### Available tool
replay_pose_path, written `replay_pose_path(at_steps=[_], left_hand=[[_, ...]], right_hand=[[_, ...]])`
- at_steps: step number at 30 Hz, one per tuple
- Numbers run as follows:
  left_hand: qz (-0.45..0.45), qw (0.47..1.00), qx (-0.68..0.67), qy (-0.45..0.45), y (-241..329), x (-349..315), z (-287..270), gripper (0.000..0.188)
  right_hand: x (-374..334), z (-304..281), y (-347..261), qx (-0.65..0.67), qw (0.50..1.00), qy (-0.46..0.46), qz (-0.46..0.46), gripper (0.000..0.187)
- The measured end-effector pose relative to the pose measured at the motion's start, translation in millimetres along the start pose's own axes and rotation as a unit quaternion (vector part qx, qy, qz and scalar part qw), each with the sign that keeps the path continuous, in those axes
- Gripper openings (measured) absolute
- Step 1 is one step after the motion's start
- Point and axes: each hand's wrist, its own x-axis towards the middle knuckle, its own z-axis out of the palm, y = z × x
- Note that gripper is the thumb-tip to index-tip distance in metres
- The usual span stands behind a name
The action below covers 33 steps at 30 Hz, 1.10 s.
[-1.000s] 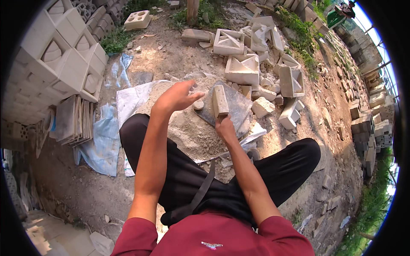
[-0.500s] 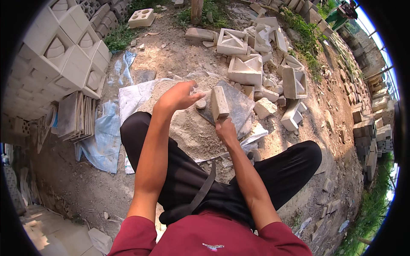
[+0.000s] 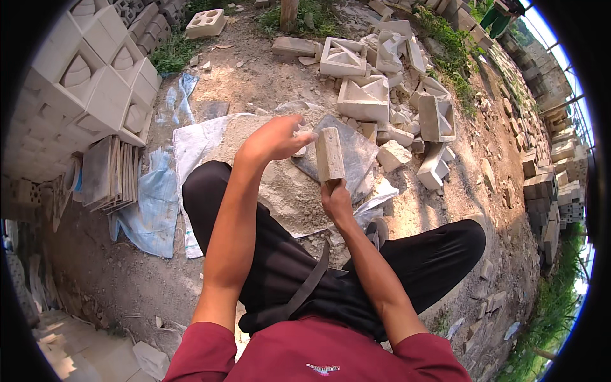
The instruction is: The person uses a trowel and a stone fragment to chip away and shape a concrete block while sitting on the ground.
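Observation:
An oblong, pale grey-brown block (image 3: 330, 155) stands lengthwise in front of me. My right hand (image 3: 337, 200) is closed round its near end; whether it has a handle is hidden by the fingers. Just left of the block's far end is my left hand (image 3: 277, 138), its fingers apart and their tips close to the block. Below those fingertips a small pale lump (image 3: 300, 152) partly shows. Beneath the block lies a dark flat slab (image 3: 359, 149). A heap of pale, crumbly grit (image 3: 286, 200) spreads between my knees on a white sheet (image 3: 191, 146).
Broken hollow concrete blocks (image 3: 363, 99) and rubble are piled ahead to the right. Patterned blocks (image 3: 95, 83) are stacked at the left, beside leaning thin boards (image 3: 118, 175) and a blue sheet (image 3: 153, 207). A post (image 3: 289, 16) rises at the far side. Another person (image 3: 499, 19) is at the far right.
The block in my right hand has tilted, so more of its long upper face shows. My left hand has moved slightly right, nearer the block.

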Motion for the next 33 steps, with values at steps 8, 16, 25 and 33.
replay_pose_path(at_steps=[8, 16, 25, 33], left_hand=[[-0.011, 0.999, 0.042, 0.017, 1.0, 1.2, -1.9, 0.058], [-0.018, 1.000, 0.013, -0.014, 2.2, 2.2, -4.4, 0.057], [-0.058, 0.998, -0.004, 0.018, -26.8, 41.1, 53.3, 0.057], [-0.206, 0.954, 0.220, 0.007, -73.8, 55.3, 154.2, 0.065]], right_hand=[[7.0, -8.1, 9.3, -0.008, 1.000, -0.015, 0.020, 0.054], [10.8, 2.8, 14.7, -0.039, 0.997, -0.059, 0.033, 0.059], [70.2, -40.6, 80.8, 0.130, 0.975, 0.086, 0.158, 0.058], [119.2, -56.5, 80.3, 0.356, 0.893, 0.151, 0.229, 0.039]])
